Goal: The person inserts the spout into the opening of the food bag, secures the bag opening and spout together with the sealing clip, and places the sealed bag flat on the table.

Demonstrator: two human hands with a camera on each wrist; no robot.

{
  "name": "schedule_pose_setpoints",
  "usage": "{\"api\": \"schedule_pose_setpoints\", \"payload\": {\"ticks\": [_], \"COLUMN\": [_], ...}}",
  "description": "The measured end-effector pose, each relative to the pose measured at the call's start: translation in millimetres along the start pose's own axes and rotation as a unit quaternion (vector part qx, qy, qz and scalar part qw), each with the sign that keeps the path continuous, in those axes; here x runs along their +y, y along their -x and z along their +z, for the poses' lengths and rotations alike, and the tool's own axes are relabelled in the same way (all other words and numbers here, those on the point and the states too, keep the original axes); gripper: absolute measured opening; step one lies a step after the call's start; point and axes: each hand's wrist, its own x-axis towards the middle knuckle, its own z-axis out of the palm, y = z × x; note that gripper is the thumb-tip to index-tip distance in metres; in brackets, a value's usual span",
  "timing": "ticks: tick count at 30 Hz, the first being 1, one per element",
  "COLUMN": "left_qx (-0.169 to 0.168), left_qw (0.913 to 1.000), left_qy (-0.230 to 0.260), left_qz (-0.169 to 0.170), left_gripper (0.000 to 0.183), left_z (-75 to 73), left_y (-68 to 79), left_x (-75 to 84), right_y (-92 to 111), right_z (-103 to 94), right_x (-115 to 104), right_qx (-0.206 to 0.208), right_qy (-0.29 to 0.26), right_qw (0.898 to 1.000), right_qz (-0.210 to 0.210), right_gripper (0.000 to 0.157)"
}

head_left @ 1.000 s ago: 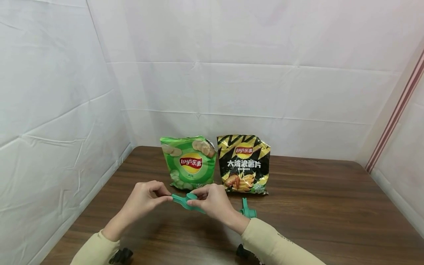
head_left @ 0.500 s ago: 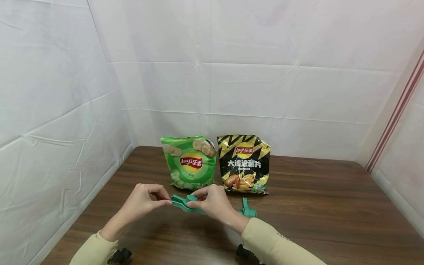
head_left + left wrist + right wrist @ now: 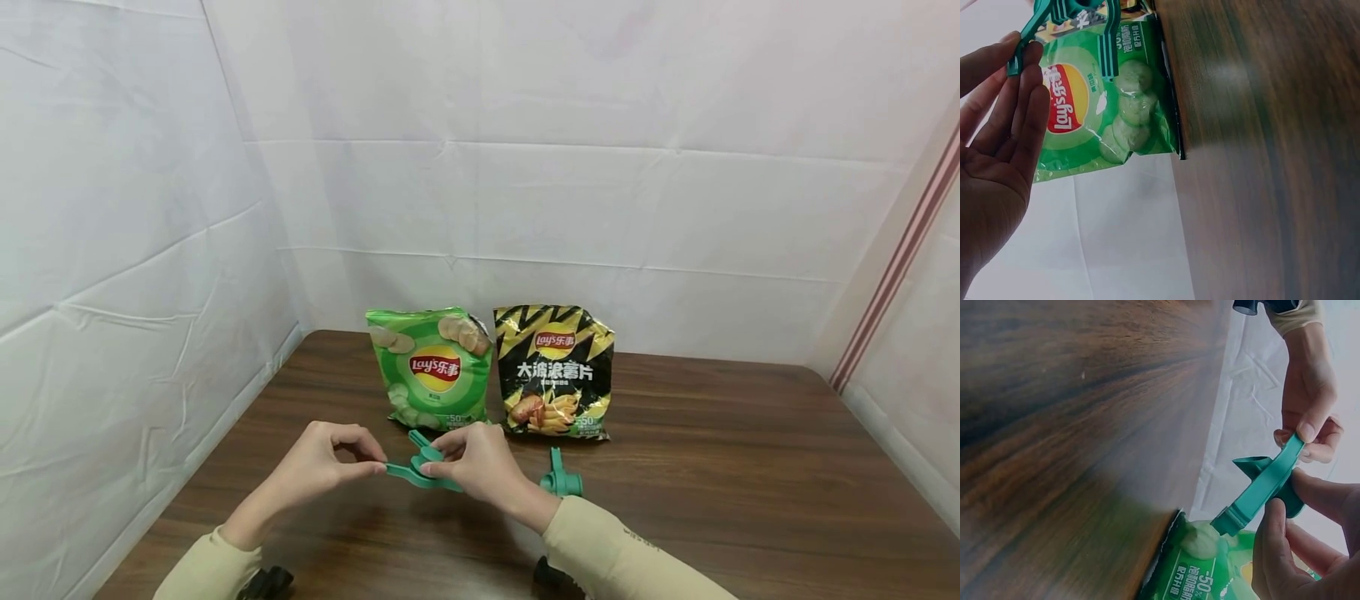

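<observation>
Both hands hold a green plastic bag clip with a round cap (image 3: pixel 408 476) above the table, in front of the chip bags. My left hand (image 3: pixel 324 461) pinches the tip of one clip arm between thumb and fingers. My right hand (image 3: pixel 483 463) grips the clip around its round cap end. The two arms are spread apart; in the left wrist view the free arm (image 3: pixel 1107 56) stands away from the pinched one. From the right wrist view, the clip (image 3: pixel 1261 492) runs between both hands' fingertips. Part of the cap is hidden behind the right fingers.
Upright at the back stand a green Lay's chip bag (image 3: pixel 401 379) and a black-and-yellow Lay's chip bag (image 3: pixel 555 392). A second green bag clip (image 3: pixel 561 481) lies on the brown wooden table (image 3: pixel 712 467) beyond the right wrist. White cloth (image 3: pixel 562 200) hangs behind and at the sides.
The clip's two arms have swung apart from nearly together into a wide V. My left hand has moved slightly down and towards me with one arm. The right hand keeps its grip.
</observation>
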Motion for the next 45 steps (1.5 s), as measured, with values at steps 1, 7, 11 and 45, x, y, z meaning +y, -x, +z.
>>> {"api": "schedule_pose_setpoints", "payload": {"ticks": [1,7,11,45], "left_qx": [-0.002,-0.016,-0.03,-0.102], "left_qw": [1.0,0.9998,0.9994,0.9935], "left_qy": [0.001,-0.006,-0.008,-0.012], "left_qz": [-0.001,0.011,0.014,-0.05], "left_gripper": [0.007,0.006,0.007,0.012], "left_z": [-0.1,1.2,3.7,-3.3], "left_y": [0.2,-0.3,-0.9,-3.8], "left_x": [0.0,-11.9,-14.1,-36.7], "right_y": [0,-1,-2,4], "right_z": [0.0,0.9,0.2,-20.8], "right_x": [0,0,-1,5], "right_qx": [0.001,0.003,0.003,0.012], "right_qy": [0.002,0.006,0.004,0.008], "right_qw": [1.0,1.0,1.0,1.0], "right_qz": [-0.001,-0.002,-0.002,-0.014], "right_gripper": [0.023,0.024,0.025,0.027]}}
